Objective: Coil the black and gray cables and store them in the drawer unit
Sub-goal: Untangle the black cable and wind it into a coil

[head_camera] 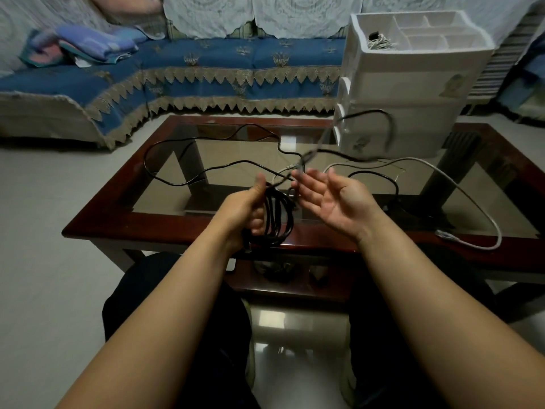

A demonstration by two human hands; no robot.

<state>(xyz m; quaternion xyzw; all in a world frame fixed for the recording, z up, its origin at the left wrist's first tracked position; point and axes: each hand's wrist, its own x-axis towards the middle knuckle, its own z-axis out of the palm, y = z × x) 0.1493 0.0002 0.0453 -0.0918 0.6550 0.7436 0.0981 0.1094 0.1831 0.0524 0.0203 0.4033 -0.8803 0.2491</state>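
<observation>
My left hand [250, 211] has its grip clamped on several wound loops of the black cable [278, 218], thumb up, fingers curled round the bundle, above the near edge of the worktop [97, 208]. My right hand [330, 196] is beside it, palm up, fingers spread apart and holding nothing; a blurred black strand crosses just above its fingertips.

The uncoiled remainder of the black cable trails from the bundle across the glass toward the far left corner and back along the far edge. One stretch rises off the glass and arcs in front of the drawer unit [413, 93].

The gray cable [460, 187] lies loose on the right half of the worktop, running from the middle past the foot of the drawer unit and curving to the near right edge, where its plug end rests on the wooden frame. It crosses the black cable near the middle; I cannot tell which lies on top.

The drawer unit stands on the far right corner, white. Its top tray holds a small pale cable bundle [380, 42] in the left compartment.

Beyond the far edge is a sofa [206, 63] under a blue cover, with folded cloths [85, 45] at its left end.
</observation>
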